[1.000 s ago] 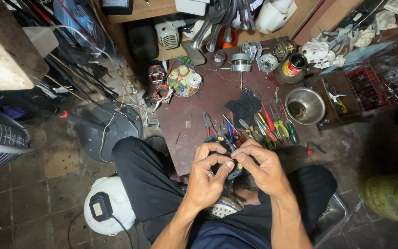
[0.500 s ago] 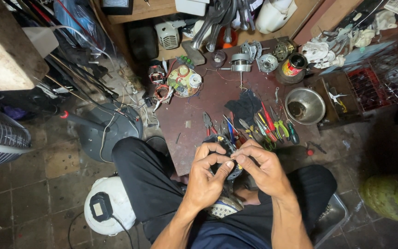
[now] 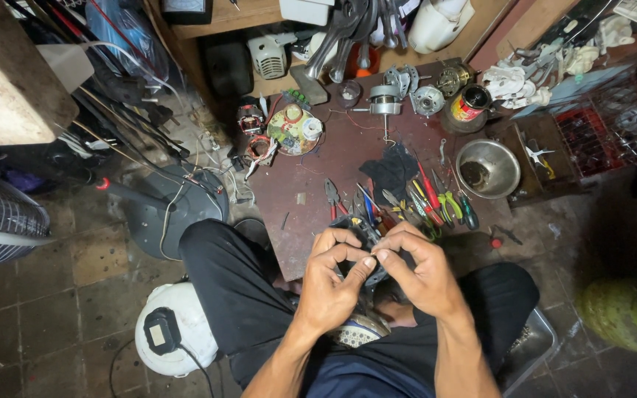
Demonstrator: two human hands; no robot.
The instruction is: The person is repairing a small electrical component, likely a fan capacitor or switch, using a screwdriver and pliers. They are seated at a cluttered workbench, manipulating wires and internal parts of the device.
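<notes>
Both your left hand (image 3: 331, 284) and right hand (image 3: 418, 269) grip together on the small dark part (image 3: 366, 234), above your lap beside the bench (image 3: 318, 173). It seems light, rigid, fiddly; pinch its edges.

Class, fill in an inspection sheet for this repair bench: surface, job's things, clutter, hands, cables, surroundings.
Surface: low dark red board, stained.
Job's things: small dark part held over the lap, details hidden by fingers.
Clutter: pliers and screwdrivers, steel bowl, black cloth, motor parts.
Hands: left hand and right hand both pinch the part.
Cables: loose wires left of the board.
Surroundings: tiled floor, fan base, white casing.
</notes>
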